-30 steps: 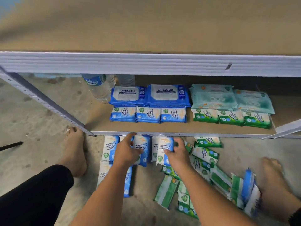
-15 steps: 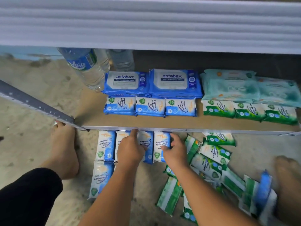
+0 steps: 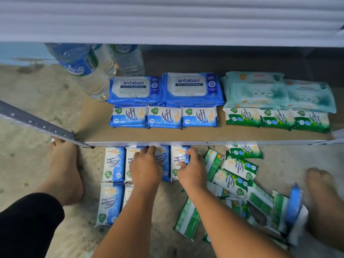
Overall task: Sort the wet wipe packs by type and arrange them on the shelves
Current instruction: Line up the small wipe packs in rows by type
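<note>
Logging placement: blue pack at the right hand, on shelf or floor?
On the floor: blue pack lies below the shelf edge, right hand gripping it.
</note>
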Motion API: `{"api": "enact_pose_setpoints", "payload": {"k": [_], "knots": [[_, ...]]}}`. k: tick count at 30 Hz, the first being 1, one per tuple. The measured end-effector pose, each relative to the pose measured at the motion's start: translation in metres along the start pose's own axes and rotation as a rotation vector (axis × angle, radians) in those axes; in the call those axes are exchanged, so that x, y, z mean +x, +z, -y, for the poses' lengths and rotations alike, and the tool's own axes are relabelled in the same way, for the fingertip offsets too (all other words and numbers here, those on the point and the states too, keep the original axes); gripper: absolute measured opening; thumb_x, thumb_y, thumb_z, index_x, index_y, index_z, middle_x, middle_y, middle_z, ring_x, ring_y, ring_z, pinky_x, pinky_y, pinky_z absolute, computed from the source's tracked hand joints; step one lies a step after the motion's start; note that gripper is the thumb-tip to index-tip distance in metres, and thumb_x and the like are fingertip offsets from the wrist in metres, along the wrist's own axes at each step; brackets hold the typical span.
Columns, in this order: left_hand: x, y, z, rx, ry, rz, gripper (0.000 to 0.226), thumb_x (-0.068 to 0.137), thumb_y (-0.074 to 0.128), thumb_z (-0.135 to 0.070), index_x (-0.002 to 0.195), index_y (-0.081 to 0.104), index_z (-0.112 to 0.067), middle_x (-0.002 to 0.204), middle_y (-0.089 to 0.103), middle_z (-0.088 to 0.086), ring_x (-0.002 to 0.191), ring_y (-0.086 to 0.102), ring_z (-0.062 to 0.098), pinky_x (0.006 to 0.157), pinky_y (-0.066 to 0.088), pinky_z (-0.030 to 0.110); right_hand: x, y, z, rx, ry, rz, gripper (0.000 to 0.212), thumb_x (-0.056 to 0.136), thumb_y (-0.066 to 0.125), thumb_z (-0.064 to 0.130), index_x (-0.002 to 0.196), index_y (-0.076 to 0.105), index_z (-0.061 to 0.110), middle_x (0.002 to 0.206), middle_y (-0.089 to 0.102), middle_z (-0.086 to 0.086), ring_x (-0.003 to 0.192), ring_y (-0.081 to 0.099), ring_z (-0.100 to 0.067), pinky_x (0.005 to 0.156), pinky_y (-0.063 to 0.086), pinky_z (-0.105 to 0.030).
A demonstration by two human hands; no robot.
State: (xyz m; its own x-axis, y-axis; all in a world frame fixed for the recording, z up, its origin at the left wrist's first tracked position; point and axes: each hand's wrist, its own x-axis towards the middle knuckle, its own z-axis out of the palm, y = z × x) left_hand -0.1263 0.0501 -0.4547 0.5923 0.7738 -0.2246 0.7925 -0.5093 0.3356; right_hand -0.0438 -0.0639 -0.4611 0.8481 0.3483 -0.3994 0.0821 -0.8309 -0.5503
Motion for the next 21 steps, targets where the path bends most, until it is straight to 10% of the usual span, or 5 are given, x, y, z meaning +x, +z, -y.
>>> {"api": "enact_pose_setpoints", "payload": {"k": [8, 14, 21], "knots": [[-0.020, -0.003, -0.023, 0.059, 0.023, -0.107, 0.040, 0.066, 0.073, -0.009, 0.106, 0.067, -0.013, 0.100, 0.064, 0.014, 0.090, 0.054, 0.039, 0.069, 0.042, 0.043, -0.018, -0.041, -0.016, 0.046, 0.031, -0.069, 0.022, 0.097, 0.061, 0.036, 0.099, 0.044, 0.022, 0.092, 0.058, -0.001, 0.078, 0.057, -0.027, 0.054, 0.035, -0.031], [-0.061, -0.002, -0.061, -0.024, 0.231, -0.009, 0.019, 0.075, 0.061, -0.014, 0.094, 0.065, -0.017, 0.089, 0.064, 0.006, 0.086, 0.055, 0.036, 0.066, 0.044, 0.041, -0.061, -0.133, -0.111, 0.025, 0.090, -0.284, 0.021, 0.090, 0.065, 0.014, 0.080, 0.048, 0.022, 0.062, 0.055, -0.001, 0.051, 0.051, -0.023, 0.045, 0.032, -0.027], [-0.119, 0.013, -0.130, -0.208, 0.328, 0.466, 0.024, 0.093, 0.051, -0.017, 0.111, 0.064, -0.027, 0.086, 0.070, 0.000, 0.078, 0.068, 0.023, 0.065, 0.048, 0.028, -0.116, -0.218, -0.236, 0.102, 0.660, -0.210, 0.012, 0.085, 0.065, 0.016, 0.088, 0.074, 0.009, 0.097, 0.073, -0.018, 0.093, 0.068, -0.038, 0.069, 0.048, -0.033]]}}
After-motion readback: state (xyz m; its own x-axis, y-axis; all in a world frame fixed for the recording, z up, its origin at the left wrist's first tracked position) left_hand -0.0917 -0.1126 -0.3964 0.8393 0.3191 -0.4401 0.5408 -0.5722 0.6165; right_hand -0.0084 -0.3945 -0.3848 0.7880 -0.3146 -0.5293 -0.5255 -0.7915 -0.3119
